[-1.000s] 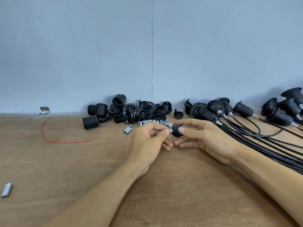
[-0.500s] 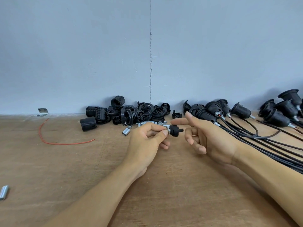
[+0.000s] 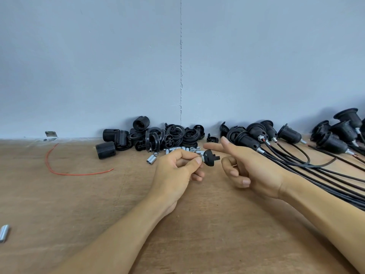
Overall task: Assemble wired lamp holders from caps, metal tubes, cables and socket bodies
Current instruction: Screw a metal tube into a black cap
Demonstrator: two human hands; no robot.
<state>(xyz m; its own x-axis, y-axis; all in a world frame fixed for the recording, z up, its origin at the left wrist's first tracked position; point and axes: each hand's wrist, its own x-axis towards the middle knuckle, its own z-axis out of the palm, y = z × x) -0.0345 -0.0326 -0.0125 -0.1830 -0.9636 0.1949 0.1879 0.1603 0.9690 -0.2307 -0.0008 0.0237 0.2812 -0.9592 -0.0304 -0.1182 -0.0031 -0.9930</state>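
Rough brown wooden tabletop [image 3: 79, 204] meets a pale blue wall. Left hand [image 3: 173, 171] pinches a short shiny metal tube [image 3: 201, 159] carrying a round black plastic cap [image 3: 209, 160]. Right hand [image 3: 256, 171], just right of the cap, holds nothing, forefinger and thumb straight. Behind the pinch lie loose tubes [image 3: 183, 149] and ribbed black socket bodies [image 3: 118, 136].

A brown wooden tabletop [image 3: 79, 204] meets the wall. Against the wall sits a heap of black plastic socket bodies and rings [image 3: 150, 138], with short silver metal tubes [image 3: 151, 160] scattered just in front. A thin red wire [image 3: 59, 172] curves at left. Wired black lamp holders [image 3: 246, 140] trail black cables [image 3: 316, 175] at right.
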